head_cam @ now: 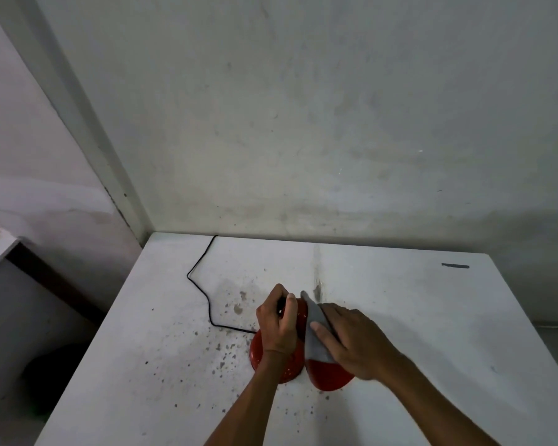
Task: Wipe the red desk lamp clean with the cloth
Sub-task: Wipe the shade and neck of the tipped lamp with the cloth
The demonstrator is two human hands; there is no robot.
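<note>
On the white table (400, 317) pushed into the corner of the room, near its front middle, stands the red desk lamp (331, 376), its round base (258, 354) sitting on a patch of dark speckles and stains. The left hand (277, 323) is clenched around the upper part of the lamp, fingers wrapped tight, with a bit of dark neck showing between them. Just to its right, the right hand (348, 339) lies over the red shade, fingers spread fairly flat and pressing a grey cloth (316, 333) against it; the thumb pins the cloth from the near side, and one corner of the fabric pokes up past the fingertips. The lower rim of the shade shows glossy red below the cloth. A black power cord (203, 284) runs from the base across the tabletop to the back edge at the wall. A short dark strip (455, 266) lies near the far right corner, well apart from the lamp.
</note>
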